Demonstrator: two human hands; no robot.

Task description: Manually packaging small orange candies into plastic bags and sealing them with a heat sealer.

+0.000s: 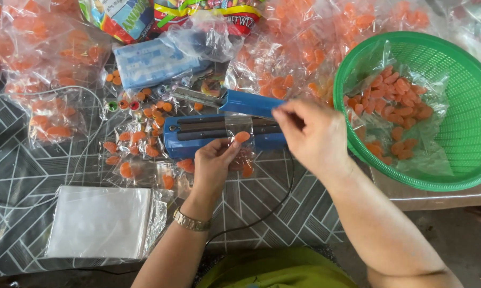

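**Small candy bag held across a blue heat sealer**

A small clear bag (241, 143) of orange candies is laid across the bar of a blue heat sealer (219, 133) at the middle of the patterned table (283, 202). The bag's near end, where the candies are gathered, is gripped by the left hand (214, 165), with the fingers closed on the plastic from the near side and one orange piece seen just above the fingertips. The bag's far right edge is pinched by the right hand (310, 133); the thumb and forefinger appear to be closed on the film, though the exact contact is blurred. The bag thus lies between the two hands, touching both. The sealer's arm is raised at an angle behind the bag.

A green plastic basket (464, 106) lined with clear film and holding loose orange candies is set to the right, just beside the right hand. A stack of empty clear bags (99, 221) is placed at the near left. Filled bags of orange candies (54, 114) are spread over the far side and the left of the table. A gold wristwatch (191, 220) is worn on the left wrist.
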